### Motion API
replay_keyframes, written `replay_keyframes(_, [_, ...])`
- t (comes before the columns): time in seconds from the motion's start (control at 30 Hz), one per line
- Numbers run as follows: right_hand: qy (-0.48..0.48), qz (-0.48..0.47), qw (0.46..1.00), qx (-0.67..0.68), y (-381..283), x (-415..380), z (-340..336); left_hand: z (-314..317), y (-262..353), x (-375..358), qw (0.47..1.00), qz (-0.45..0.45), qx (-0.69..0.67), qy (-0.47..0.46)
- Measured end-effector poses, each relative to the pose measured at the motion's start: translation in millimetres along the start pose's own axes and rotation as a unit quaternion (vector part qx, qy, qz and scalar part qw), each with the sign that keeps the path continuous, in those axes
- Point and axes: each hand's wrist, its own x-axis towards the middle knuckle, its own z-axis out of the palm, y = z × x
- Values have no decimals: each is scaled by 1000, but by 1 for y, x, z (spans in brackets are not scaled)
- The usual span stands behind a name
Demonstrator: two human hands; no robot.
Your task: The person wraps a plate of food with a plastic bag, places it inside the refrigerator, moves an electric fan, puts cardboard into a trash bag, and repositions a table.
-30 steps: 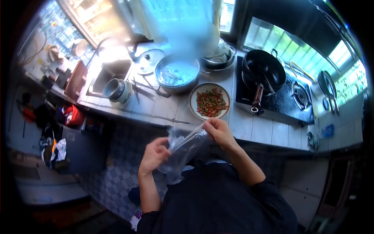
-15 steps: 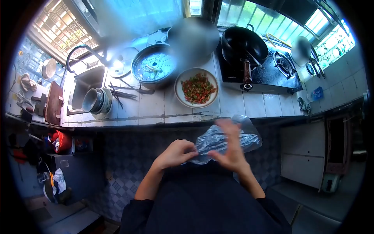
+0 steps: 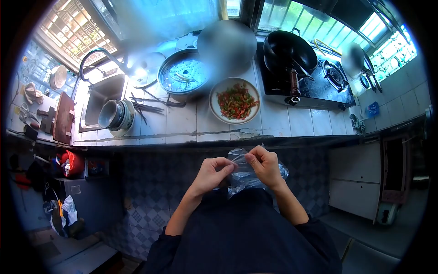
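My left hand [image 3: 212, 174] pinches one part of a clear plastic bag [image 3: 248, 177] between thumb and fingers. Close by on the right, my right hand [image 3: 265, 167] grips the same bag's edge with thumb and forefinger. The crinkled bag hangs in front of my dark shirt, below the counter's front edge, with its lower part partly behind my right hand. Beyond it on the counter, a white plate [image 3: 218, 114] holds chopped red and green peppers [image 3: 236, 101].
A black wok [image 3: 285, 50] rests on the gas stove [image 3: 319, 93] at right. Left of the plate are a steamer pot [image 3: 175, 75], chopsticks [image 3: 148, 106], stacked bowls [image 3: 111, 116] and a sink [image 3: 98, 93]. A wooden cutting board [image 3: 64, 118] stands at far left.
My right hand was spread open over the bag and has now closed on its edge, beside my left hand. The bag has shifted left and narrowed.
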Motion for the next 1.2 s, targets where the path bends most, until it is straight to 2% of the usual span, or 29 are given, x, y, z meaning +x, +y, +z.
replay_keyframes(0.03, [19,-12,1000,6,2,0,3,-1,-2,0,1000,1,0,2])
replay_keyframes(0.1, [35,-24,999,13,1,-1,7,-3,-6,-1,997,61,46,8])
replay_keyframes(0.13, [28,-2,1000,10,-1,-2,9,-3,-5,-2,997,60,47,9])
replay_keyframes(0.2, [23,20,1000,6,-5,-1,14,-4,-2,-2,1000,-2,14,0])
replay_keyframes(0.27, [203,-138,957,-155,-8,6,23,-4,-5,-1,999,-15,-37,15])
replay_keyframes(0.3, [204,-137,957,-155,-12,4,22,-3,-7,0,995,-27,-90,32])
replay_keyframes(0.37, [145,-190,949,-206,-23,-1,17,-3,-10,0,991,-36,-115,53])
replay_keyframes(0.4, [26,-156,974,-160,-16,-3,19,-3,-11,0,986,-45,-141,76])
replay_keyframes(0.43, [-86,-65,993,-49,-16,-5,27,-1,-10,-1,986,-47,-141,76])
replay_keyframes(0.5, [-137,22,984,116,-9,-11,42,2,-6,-3,981,-82,-163,64])
replay_keyframes(0.53, [-138,21,983,116,-4,-9,42,-5,-16,-1,985,-63,-149,55])
replay_keyframes(0.6, [-83,27,974,207,9,-6,35,-15,-25,0,986,-55,-140,65])
replay_keyframes(0.7, [95,90,953,275,36,10,7,-37,-26,-7,983,-50,-161,73])
replay_keyframes(0.73, [107,110,949,277,39,13,-4,-49,-25,-9,988,-73,-125,47])
replay_keyframes(0.8, [72,117,955,262,36,14,-9,-52,-21,-9,991,-97,-91,19])
replay_keyframes(0.83, [50,124,957,257,32,14,-8,-44,-15,-10,994,-9,0,111])
replay_keyframes(0.87, [51,124,957,256,30,15,-6,-38,-6,-10,972,81,92,200])
replay_keyframes(0.9, [31,120,956,264,28,16,-4,-32,7,-11,972,82,92,198])
replay_keyframes(0.93, [10,116,955,273,26,18,-2,-26,23,-13,915,230,208,258])
replay_keyframes(0.97, [11,115,955,273,24,19,-1,-22,36,-16,819,369,314,308])
replay_keyframes(1.0, [5,116,944,308,20,19,0,-23,41,-24,810,391,365,239])
replay_keyframes(1.03, [-2,116,933,342,17,19,1,-19,45,-24,809,392,365,241])
replay_keyframes(1.1, [-8,109,929,353,8,18,2,-5,49,-17,819,368,417,142])
replay_keyframes(1.17, [-14,101,926,363,8,18,1,-4,42,-15,811,346,444,158])
replay_keyframes(1.2, [-19,87,920,382,13,19,-2,-5,40,-19,859,251,428,125])
